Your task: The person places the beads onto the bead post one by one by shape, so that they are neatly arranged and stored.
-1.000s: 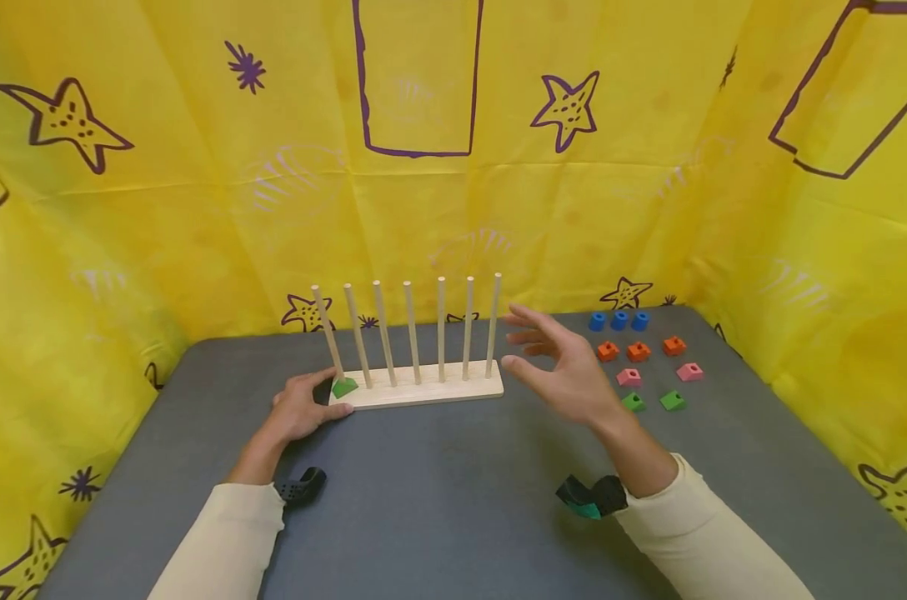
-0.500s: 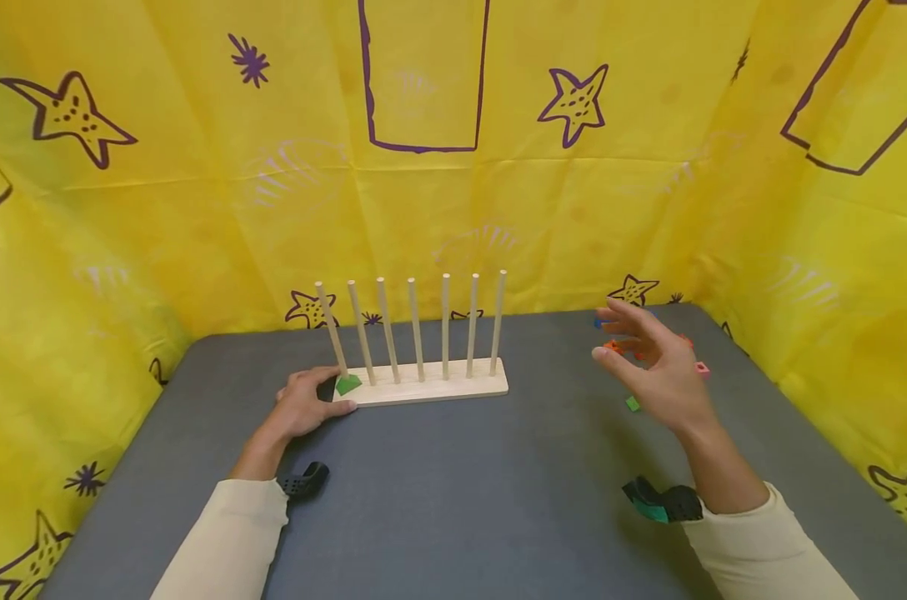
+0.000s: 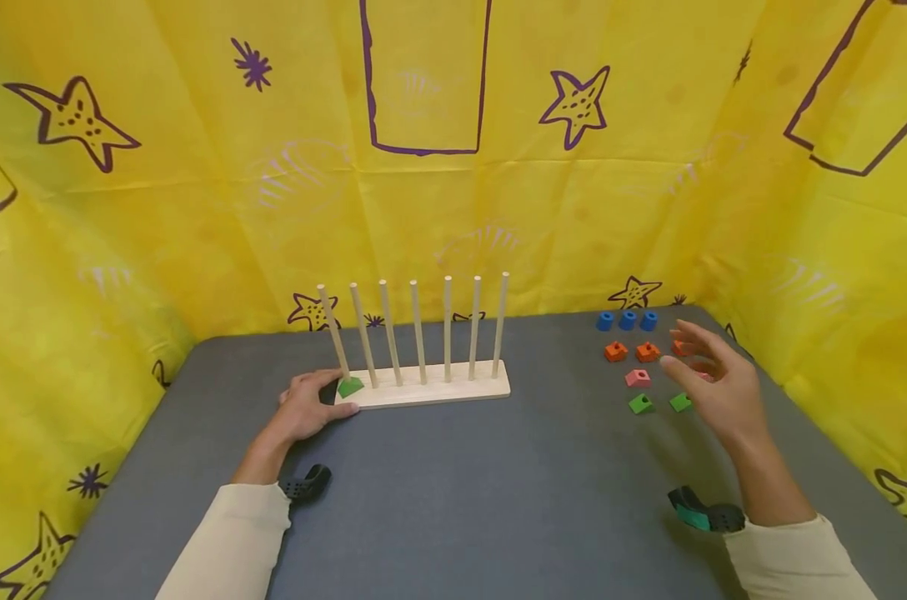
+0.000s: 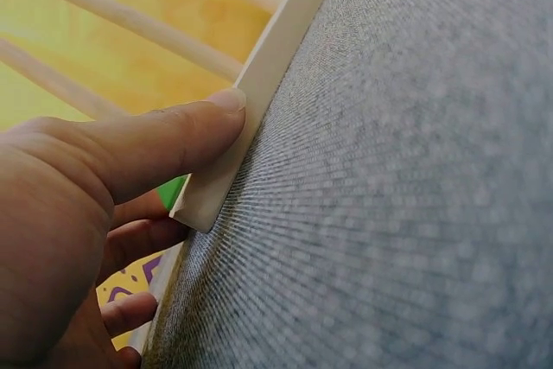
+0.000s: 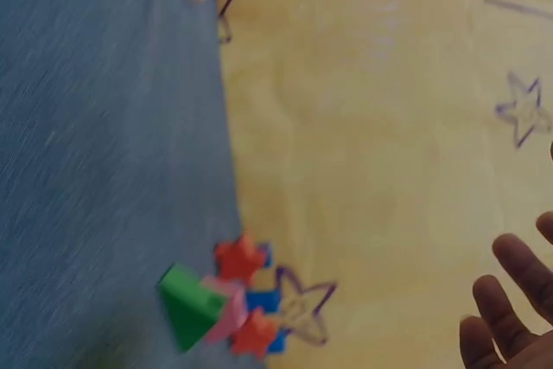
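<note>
A pale wooden peg board (image 3: pixel 438 392) with a row of upright pegs stands on the grey table. At its left end my left hand (image 3: pixel 302 408) grips the base, with the thumb along the front edge in the left wrist view. A green block (image 3: pixel 351 387) sits at the foot of the leftmost peg. My right hand (image 3: pixel 724 392) hovers over the right side of the table, fingers spread and nothing held. Near it lie green blocks (image 3: pixel 641 404), a pink block (image 3: pixel 638 378) and orange blocks (image 3: pixel 615 352); the hand partly covers some pieces.
Three blue pieces (image 3: pixel 628 320) stand in a row at the back right. A yellow patterned cloth (image 3: pixel 438 217) rises behind and beside the table (image 3: pixel 461 500). Each wrist wears a dark band (image 3: pixel 704 510).
My right hand has moved right, from beside the peg board to above the coloured blocks. My left hand keeps its hold on the board's left end.
</note>
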A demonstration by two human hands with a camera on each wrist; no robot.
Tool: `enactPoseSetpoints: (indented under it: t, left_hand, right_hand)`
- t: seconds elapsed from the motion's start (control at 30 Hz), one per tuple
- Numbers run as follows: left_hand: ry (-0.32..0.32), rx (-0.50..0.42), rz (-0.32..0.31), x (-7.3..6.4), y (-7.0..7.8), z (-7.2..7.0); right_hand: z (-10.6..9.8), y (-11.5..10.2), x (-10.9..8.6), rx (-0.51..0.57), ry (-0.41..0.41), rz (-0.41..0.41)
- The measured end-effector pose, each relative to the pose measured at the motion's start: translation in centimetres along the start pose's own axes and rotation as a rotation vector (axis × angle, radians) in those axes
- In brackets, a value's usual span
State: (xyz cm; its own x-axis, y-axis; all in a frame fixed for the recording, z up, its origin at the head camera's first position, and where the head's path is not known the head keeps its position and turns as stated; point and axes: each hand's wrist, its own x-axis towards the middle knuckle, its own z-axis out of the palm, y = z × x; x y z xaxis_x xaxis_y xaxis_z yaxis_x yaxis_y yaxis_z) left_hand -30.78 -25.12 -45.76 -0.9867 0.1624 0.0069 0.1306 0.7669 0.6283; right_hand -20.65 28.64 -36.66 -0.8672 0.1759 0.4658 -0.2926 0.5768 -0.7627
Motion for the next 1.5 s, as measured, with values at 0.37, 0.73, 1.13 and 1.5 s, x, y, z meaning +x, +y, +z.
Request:
enactPoseSetpoints:
  t: [0.37,0.73,1.13,1.5]
  left_hand:
    - [0.013,0.008,0.011,-0.1,0.1,0.1]
    - [0.010,0.012,-0.010,-0.2,0.1,0.3]
    - [0.015,0.018,-0.011,-0.1,0.0,0.3]
    - [0.015,0.015,-0.006,-0.2,-0.1,0.2]
  right_hand:
    - [-1.3,4.4,-1.0,-0.094,-0.010,0.211]
    - [-1.6,8.3,-1.7,-0.108,-0.036,0.251]
    - [-1.4,11.2,-2.6,-0.174,-0.092,0.266]
    - [-1.0,12.3,-2.3,-0.296,-0.164,0.189]
